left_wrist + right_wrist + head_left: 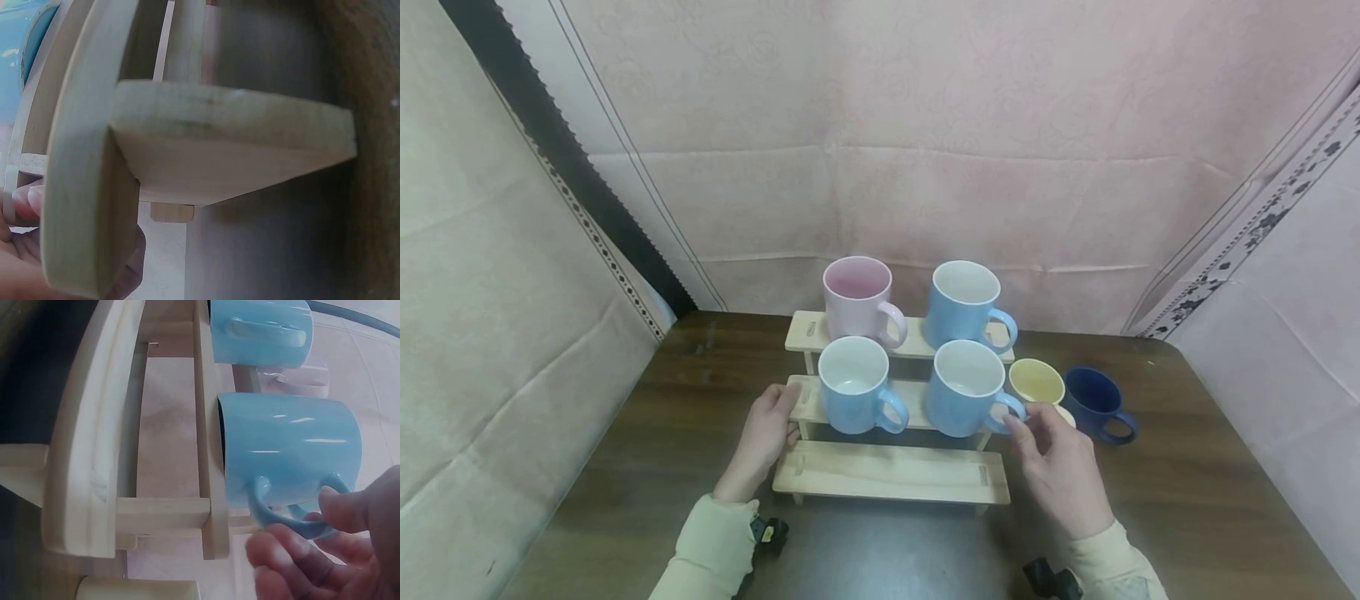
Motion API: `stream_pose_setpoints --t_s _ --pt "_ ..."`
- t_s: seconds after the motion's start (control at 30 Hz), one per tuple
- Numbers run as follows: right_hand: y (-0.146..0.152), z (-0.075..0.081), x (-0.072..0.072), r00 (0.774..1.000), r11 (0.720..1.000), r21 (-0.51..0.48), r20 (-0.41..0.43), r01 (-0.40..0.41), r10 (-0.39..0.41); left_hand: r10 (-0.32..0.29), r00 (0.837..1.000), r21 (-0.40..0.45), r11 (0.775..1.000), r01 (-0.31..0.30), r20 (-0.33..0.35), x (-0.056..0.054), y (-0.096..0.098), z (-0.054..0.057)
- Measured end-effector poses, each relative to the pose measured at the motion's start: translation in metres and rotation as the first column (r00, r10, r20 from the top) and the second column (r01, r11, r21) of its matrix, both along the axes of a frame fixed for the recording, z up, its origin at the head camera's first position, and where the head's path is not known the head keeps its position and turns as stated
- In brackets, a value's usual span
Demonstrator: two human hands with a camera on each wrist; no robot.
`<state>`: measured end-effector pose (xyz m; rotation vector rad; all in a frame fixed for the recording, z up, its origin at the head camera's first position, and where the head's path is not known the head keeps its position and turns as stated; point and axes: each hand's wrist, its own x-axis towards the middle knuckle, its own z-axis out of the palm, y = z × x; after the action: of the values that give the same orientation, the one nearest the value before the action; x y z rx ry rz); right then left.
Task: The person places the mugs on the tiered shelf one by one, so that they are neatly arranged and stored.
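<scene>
Right fingers (281, 545) pinched the front-right blue mug (953, 408) by its handle (265, 512) on the middle rack tier (917, 400), left fingers (782, 400) gripping that tier; I was likely placing it, needing gentle release next

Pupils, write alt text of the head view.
A right hand pinches the handle of a light-blue cylindrical mug on a pale wooden stepped rack; the left hand grips the rack's left end. Two matching mugs and a pink mug share the rack. A yellow mug and a navy mug stand at right.
</scene>
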<state>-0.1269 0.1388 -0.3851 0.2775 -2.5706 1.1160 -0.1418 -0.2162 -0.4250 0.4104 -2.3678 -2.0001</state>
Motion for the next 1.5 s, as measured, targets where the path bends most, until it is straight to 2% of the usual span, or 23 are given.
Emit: stream_pose_setpoints --t_s 0.17,0.3,0.53,0.97,1.27,1.5 --pt "0.004 0.0 0.001 0.999 0.997 0.073 0.048 -0.019 0.016 -0.002 1.0 0.0 1.0 0.002 -0.006 0.0 0.001 0.001" --pt "0.009 -0.002 0.004 0.995 0.995 0.087 0.093 -0.044 0.036 -0.004 1.0 -0.001 1.0 0.004 -0.003 0.0 0.001 0.0" --pt "0.026 -0.007 0.006 0.996 0.99 0.14 0.087 -0.031 0.019 0.0 1.0 -0.012 1.0 0.0 0.002 0.0 0.0 -0.002" --pt "0.063 -0.017 0.01 0.991 0.977 0.171 0.003 0.128 -0.13 0.001 1.0 -0.013 1.0 -0.001 0.002 0.0 0.0 -0.002" --pt "0.085 -0.018 0.006 0.956 0.947 0.14 0.0 0.29 -0.293 -0.011 1.0 0.002 1.0 0.011 -0.001 0.001 -0.001 -0.002" --pt "0.093 -0.019 0.001 0.953 0.947 0.103 -0.026 0.303 -0.302 -0.009 1.0 0.0 1.0 0.009 -0.01 0.001 -0.001 -0.003"
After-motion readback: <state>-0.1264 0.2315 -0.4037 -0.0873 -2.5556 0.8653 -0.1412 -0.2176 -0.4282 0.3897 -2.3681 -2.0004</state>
